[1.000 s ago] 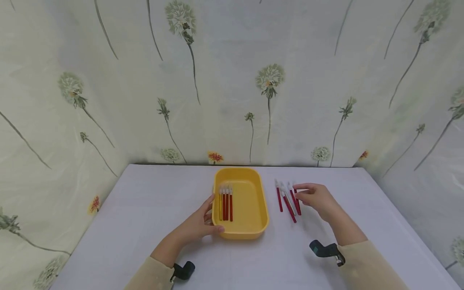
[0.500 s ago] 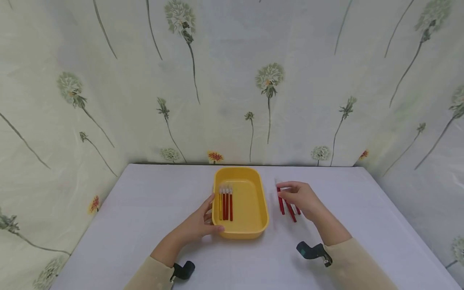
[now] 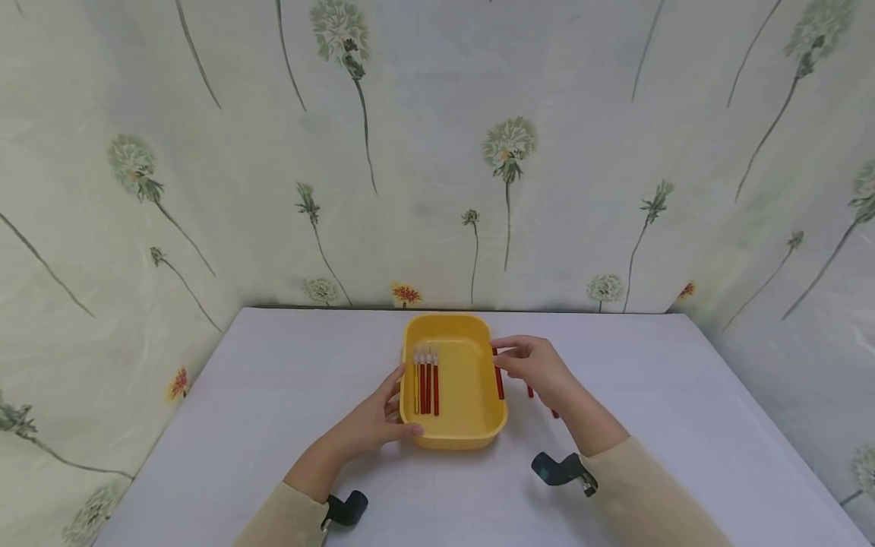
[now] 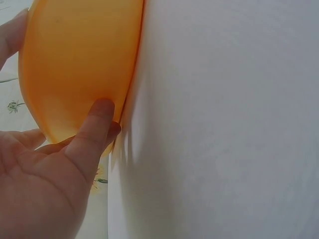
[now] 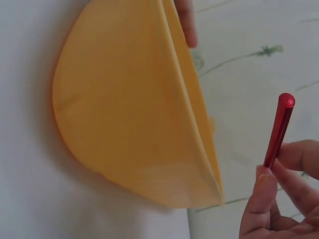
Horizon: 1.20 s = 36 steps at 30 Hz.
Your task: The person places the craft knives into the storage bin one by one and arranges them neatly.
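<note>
My left hand [image 3: 372, 419] grips the near left corner of a yellow plastic tray [image 3: 472, 414], the thumb at the front and the fingers along the side. In the left wrist view the thumb lies against the tray's outer wall [image 4: 75, 64]. Inside at the left, three red paintbrushes [image 3: 428, 391] and a yellow one [image 3: 416, 391] lie side by side, pale tips away from me. My right hand [image 3: 536, 370] pinches another red paintbrush [image 5: 280, 130] over the tray's right rim. Its tip is hidden by the fingers.
On the white table [image 3: 287, 380], right of the tray, more red paintbrushes [image 3: 555, 414] lie mostly hidden under my right hand and wrist. Black cameras [image 3: 562, 469] sit on both wrists. A flower-printed cloth [image 3: 437, 152] stands behind the table.
My right hand has taken a red paintbrush from the loose group and carried it left to the tray's right rim. The left hand and the tray stay in place.
</note>
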Motion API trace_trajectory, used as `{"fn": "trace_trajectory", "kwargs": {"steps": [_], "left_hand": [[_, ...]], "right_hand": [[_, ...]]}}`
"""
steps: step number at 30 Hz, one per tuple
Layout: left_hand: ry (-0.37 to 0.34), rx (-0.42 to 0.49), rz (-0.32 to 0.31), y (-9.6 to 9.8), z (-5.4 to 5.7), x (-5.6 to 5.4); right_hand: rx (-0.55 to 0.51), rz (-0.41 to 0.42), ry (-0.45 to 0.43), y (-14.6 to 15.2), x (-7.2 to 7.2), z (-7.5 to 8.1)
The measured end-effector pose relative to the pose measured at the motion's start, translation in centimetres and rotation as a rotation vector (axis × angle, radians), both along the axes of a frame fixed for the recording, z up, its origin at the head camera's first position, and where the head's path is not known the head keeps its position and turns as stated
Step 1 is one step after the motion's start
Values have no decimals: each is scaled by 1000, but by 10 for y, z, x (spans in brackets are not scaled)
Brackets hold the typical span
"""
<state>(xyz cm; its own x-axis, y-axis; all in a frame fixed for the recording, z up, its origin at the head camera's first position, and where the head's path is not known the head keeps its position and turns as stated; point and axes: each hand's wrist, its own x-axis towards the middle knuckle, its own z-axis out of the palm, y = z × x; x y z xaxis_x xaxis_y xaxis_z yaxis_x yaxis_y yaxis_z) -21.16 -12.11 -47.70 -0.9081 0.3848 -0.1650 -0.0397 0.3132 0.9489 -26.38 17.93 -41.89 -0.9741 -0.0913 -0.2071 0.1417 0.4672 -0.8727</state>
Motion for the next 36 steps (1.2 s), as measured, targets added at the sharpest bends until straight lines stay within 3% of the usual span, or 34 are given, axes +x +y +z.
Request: {"fn": "trace_trajectory", "kwargs": {"steps": [8, 20, 25, 36], "left_hand": [[8, -19, 6, 1, 2, 2], [-3, -30, 12, 1, 3, 2], [-3, -23, 13, 1, 2, 2], [-15, 1, -3, 0, 0, 0]], "right_hand": [[-88, 8, 41, -22, -5, -3], [-103, -2, 20, -47, -6, -4], [-156, 24, 19, -57, -7, -6], [-169, 23, -4, -79, -13, -24]]}}
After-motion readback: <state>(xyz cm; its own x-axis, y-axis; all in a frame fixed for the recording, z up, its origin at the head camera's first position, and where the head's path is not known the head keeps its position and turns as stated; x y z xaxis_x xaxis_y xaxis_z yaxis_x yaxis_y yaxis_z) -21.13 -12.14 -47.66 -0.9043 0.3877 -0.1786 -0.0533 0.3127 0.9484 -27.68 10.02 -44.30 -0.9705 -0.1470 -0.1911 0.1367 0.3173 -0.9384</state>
